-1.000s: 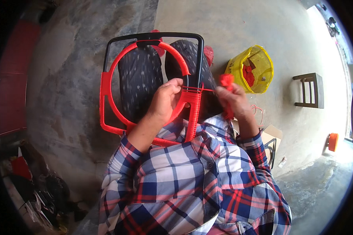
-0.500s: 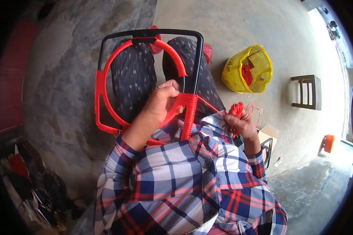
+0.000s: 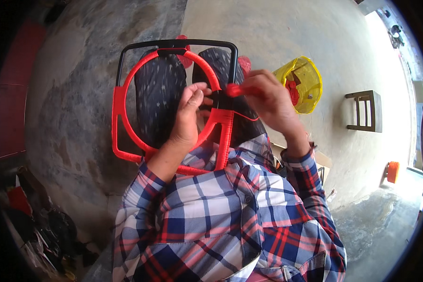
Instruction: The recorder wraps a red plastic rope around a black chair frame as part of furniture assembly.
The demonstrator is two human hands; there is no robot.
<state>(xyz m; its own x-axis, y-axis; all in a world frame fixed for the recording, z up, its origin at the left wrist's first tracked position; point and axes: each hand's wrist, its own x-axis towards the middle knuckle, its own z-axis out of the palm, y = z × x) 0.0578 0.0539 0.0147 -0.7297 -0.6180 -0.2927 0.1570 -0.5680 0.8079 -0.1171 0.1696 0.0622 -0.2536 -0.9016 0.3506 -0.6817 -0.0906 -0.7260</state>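
Note:
Across my lap rests a black metal frame [image 3: 178,43] with a ring inside it. Red cord [image 3: 224,134] is wound tightly round most of the frame and ring, while the top bar and a bridge [image 3: 224,96] on the right side show bare black. My left hand [image 3: 191,110] is inside the ring beside that bridge, its fingers apart and holding nothing. Pinched in my right hand [image 3: 272,101], just right of the frame, is a bundle of red cord [image 3: 235,90]. A strand runs in a loose curve from the winding toward that hand.
On the concrete floor to the right stand a yellow bucket [image 3: 320,89] with red cord in it and a dark stool [image 3: 373,111]. An orange object [image 3: 393,172] is farther right. Mixed clutter [image 3: 47,230] lies at the lower left.
My right hand has moved up and left with the cord bundle, reaching the frame's right side. The taut strand has gone slack. My left hand has loosened from the ring and its fingers have opened.

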